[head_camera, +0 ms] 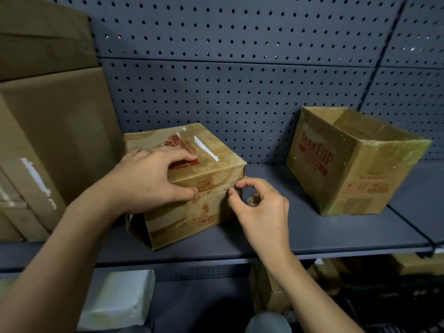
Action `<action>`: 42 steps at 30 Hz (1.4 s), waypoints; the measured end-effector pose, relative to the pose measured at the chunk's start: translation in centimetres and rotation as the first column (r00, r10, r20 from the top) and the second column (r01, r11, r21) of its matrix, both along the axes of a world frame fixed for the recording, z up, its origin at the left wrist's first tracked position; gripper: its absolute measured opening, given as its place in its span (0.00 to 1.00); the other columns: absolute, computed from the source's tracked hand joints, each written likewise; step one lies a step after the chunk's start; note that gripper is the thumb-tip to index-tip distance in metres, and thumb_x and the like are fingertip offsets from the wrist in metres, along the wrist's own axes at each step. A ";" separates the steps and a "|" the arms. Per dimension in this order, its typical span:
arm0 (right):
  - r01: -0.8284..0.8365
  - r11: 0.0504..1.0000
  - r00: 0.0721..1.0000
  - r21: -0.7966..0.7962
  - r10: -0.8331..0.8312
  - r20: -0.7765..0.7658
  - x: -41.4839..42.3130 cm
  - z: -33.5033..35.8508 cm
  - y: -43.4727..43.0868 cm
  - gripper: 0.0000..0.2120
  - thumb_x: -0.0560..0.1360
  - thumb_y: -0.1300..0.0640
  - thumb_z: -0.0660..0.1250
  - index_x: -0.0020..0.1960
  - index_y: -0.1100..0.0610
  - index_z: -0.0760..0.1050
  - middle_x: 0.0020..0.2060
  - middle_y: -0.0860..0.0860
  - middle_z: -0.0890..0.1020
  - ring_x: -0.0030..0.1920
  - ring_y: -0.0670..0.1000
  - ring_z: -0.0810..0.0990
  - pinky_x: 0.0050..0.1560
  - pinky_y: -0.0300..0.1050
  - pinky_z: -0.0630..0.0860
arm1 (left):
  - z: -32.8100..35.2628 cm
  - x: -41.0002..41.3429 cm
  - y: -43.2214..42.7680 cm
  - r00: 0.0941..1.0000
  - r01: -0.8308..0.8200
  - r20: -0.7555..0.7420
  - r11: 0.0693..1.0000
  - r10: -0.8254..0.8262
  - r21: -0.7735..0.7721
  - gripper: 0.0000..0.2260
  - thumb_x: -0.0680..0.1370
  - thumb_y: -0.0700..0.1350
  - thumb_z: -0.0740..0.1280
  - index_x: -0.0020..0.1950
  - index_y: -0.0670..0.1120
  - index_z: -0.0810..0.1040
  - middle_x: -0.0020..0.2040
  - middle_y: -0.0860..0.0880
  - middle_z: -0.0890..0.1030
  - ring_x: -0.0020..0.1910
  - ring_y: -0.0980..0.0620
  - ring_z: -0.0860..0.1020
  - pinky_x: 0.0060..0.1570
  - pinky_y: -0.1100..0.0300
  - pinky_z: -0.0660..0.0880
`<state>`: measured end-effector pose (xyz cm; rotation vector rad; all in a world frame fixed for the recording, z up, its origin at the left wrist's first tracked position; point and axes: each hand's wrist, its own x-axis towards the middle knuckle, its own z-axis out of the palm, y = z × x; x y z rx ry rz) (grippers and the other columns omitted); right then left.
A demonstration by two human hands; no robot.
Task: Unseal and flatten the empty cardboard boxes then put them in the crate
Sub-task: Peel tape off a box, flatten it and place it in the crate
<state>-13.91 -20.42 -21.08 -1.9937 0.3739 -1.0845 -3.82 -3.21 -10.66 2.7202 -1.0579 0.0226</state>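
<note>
The taped box [216, 164] sits on the shelf [312, 227]. The left hand [149, 179] clasps its top edge to steady it, while the right hand [259, 205] pinches its front corner, likely to start unsealing.

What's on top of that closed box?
The left hand grips the closed box across its top, beside a torn white tape strip; its fingers cover part of the red print.
</note>
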 end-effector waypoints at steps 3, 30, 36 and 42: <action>0.035 0.996 0.999 -0.081 -0.034 0.015 0.3 -0.1 0.7 0.02 0.73 0.55 0.73 0.44 0.50 0.80 0.44 0.41 0.80 0.38 0.44 0.77 0.41 0.47 0.76 | -0.1 0.0 0.1 1.000 0.006 -0.016 1.000 -0.006 -0.012 0.35 0.68 0.71 0.67 0.73 0.67 0.63 0.78 0.58 0.61 0.77 0.53 0.57 0.77 0.50 0.51; -0.308 0.841 0.950 0.446 0.295 0.099 -1.6 0.8 -0.9 0.15 0.73 0.48 0.72 0.49 0.60 0.76 0.32 0.54 0.76 0.30 0.48 0.71 0.30 0.41 0.69 | 0.8 -0.7 0.7 0.995 -0.091 -0.029 0.996 0.091 -0.008 0.31 0.70 0.63 0.70 0.70 0.69 0.62 0.74 0.57 0.67 0.71 0.47 0.66 0.67 0.50 0.63; -0.171 0.976 0.975 0.134 0.188 -0.123 -0.3 0.0 0.4 0.15 0.70 0.43 0.75 0.44 0.49 0.72 0.34 0.47 0.77 0.34 0.43 0.74 0.35 0.37 0.69 | 0.7 -1.0 0.7 0.998 -0.068 -0.003 0.998 0.068 -0.004 0.30 0.72 0.62 0.69 0.71 0.67 0.62 0.75 0.56 0.66 0.71 0.48 0.65 0.70 0.51 0.59; -0.221 0.975 0.963 -0.033 0.213 -0.163 -0.4 -0.2 -0.9 0.11 0.80 0.50 0.66 0.41 0.51 0.69 0.32 0.45 0.75 0.33 0.45 0.72 0.34 0.41 0.67 | 0.5 -0.4 1.2 1.000 -0.026 -0.011 1.000 0.026 -0.016 0.31 0.71 0.62 0.70 0.72 0.67 0.62 0.77 0.59 0.63 0.73 0.51 0.62 0.69 0.55 0.58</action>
